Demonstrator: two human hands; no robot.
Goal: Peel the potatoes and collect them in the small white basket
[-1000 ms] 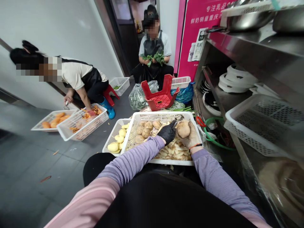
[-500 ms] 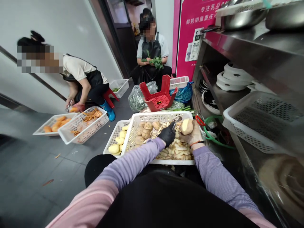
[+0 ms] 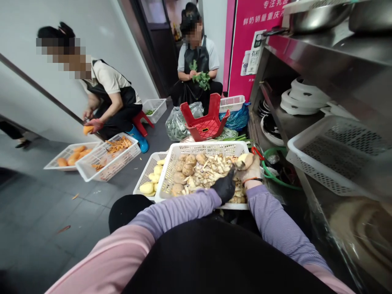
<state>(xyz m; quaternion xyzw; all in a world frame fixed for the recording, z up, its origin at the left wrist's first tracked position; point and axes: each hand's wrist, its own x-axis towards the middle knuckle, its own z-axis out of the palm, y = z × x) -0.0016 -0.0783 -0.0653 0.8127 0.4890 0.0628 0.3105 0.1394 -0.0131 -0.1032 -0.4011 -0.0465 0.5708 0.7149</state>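
Observation:
My left hand (image 3: 224, 187), in a black glove, is closed around a peeler that is mostly hidden now; its dark end meets the near side of a potato. That potato (image 3: 245, 161), partly peeled with pale flesh showing, is gripped by my right hand (image 3: 251, 171) in a light glove. Both hands are over the right part of a white perforated basket (image 3: 162, 192). Inside it, unpeeled potatoes (image 3: 187, 169) lie on the left, and potato peelings (image 3: 211, 170) spread across the middle and under my hands.
Peeled potatoes (image 3: 147, 188) sit in a second basket at the left. An upturned red stool (image 3: 205, 126) stands beyond. One co-worker (image 3: 112, 87) handles a carrot beside baskets of carrots and peelings; another (image 3: 199, 61) holds leafy greens. A metal shelf (image 3: 324, 61) borders the right.
My left hand has drawn down toward me, from above the peelings to the basket's near side. The potato in my right hand has turned. The co-worker at left has raised the carrot slightly.

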